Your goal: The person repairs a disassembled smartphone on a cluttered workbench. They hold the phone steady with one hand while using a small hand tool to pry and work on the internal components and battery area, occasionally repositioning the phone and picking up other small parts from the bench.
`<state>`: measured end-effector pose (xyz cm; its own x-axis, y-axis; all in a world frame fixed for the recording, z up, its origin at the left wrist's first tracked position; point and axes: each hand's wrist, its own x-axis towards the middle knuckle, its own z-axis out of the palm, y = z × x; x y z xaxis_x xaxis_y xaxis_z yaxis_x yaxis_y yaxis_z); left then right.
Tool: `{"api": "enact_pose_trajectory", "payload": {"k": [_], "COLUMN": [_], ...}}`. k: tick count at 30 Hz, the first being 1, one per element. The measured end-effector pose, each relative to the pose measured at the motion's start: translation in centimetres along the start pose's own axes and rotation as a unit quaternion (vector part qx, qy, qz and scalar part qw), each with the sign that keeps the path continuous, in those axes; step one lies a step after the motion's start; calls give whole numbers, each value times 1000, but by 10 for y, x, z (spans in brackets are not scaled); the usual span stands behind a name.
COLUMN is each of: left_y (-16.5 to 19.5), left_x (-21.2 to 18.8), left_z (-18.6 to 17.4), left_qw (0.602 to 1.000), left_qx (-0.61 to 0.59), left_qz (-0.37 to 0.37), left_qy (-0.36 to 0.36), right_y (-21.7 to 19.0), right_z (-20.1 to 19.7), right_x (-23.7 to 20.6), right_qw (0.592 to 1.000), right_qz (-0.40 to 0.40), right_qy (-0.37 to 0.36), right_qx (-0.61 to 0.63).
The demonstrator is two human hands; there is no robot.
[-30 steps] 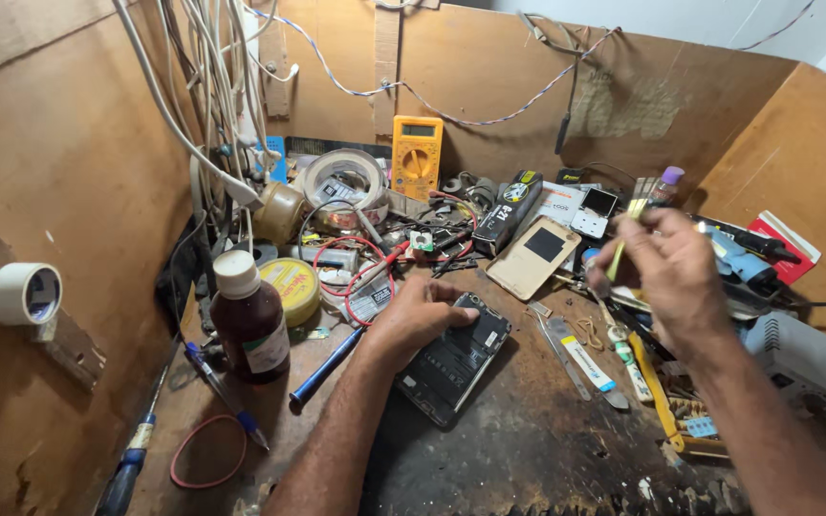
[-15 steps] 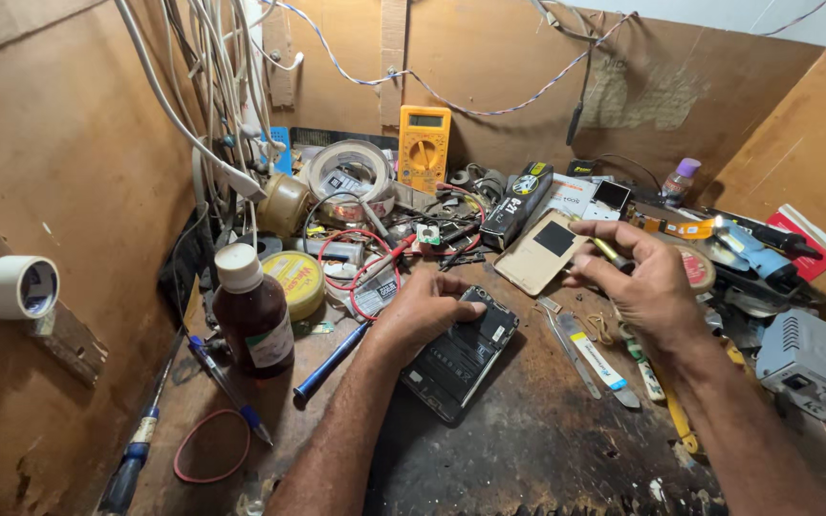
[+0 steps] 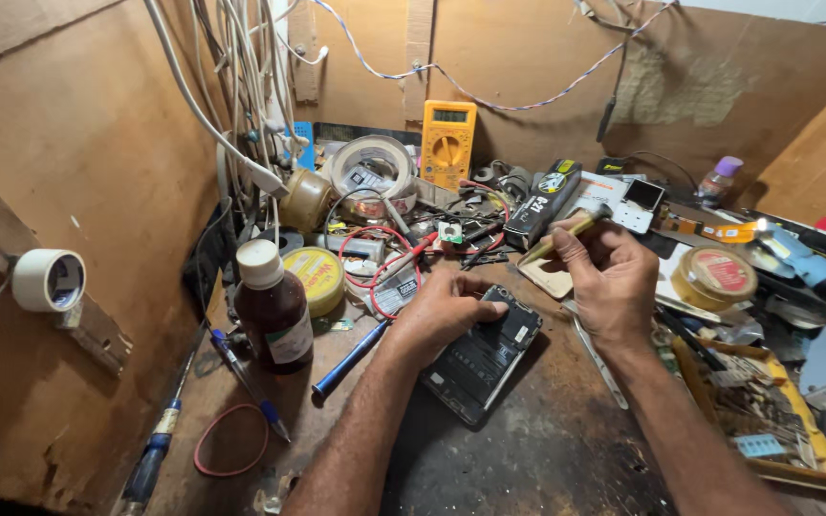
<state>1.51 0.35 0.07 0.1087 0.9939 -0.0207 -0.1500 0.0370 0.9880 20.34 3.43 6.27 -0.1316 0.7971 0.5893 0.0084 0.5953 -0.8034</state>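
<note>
The right hand [image 3: 614,282] has come down from the raised position, gripping a yellowish tool [image 3: 566,231] just right of the opened phone [image 3: 483,355], which the left hand [image 3: 442,311] presses flat mid-counter [image 3: 547,449].

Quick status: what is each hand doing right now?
Left hand: pressed flat on the opened phone, steadying it, not gripping.
Right hand: closed around a slim yellowish tool.

Two bare forearms, no sleeves, left hand [image 3: 442,311], right hand [image 3: 614,282]
</note>
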Motion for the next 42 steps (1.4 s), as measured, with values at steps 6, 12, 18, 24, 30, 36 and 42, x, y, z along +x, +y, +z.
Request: {"api": "enact_pose_trajectory", "payload": {"k": [6, 12, 18, 24, 30, 36, 42], "left_y": [3, 4, 2, 2, 4, 6, 4], "left_x": [-4, -8, -4, -3, -6, -6, -5], "left_z": [0, 0, 1, 3, 3, 3, 2], "left_qw": [998, 998, 997, 998, 998, 998, 997], "left_qx": [-48, 0, 26, -15, 7, 26, -6], "left_qz": [27, 57, 69, 57, 65, 61, 71], "left_qy": [-20, 6, 10, -8, 2, 9, -7], "right_y": [-7, -21, -28, -26, -26, -24, -23], "right_z": [11, 22, 27, 30, 29, 29, 29], "right_x": [-12, -21, -29, -33, -34, -33, -33], "right_qw": [999, 996, 994, 991, 990, 989, 987], "right_qz": [-39, -82, -95, -113, -112, -125, -134], "right_qy": [24, -15, -31, -38, -40, -40, -47], "right_qx": [-4, 13, -51, -62, -72, -67, -72]}}
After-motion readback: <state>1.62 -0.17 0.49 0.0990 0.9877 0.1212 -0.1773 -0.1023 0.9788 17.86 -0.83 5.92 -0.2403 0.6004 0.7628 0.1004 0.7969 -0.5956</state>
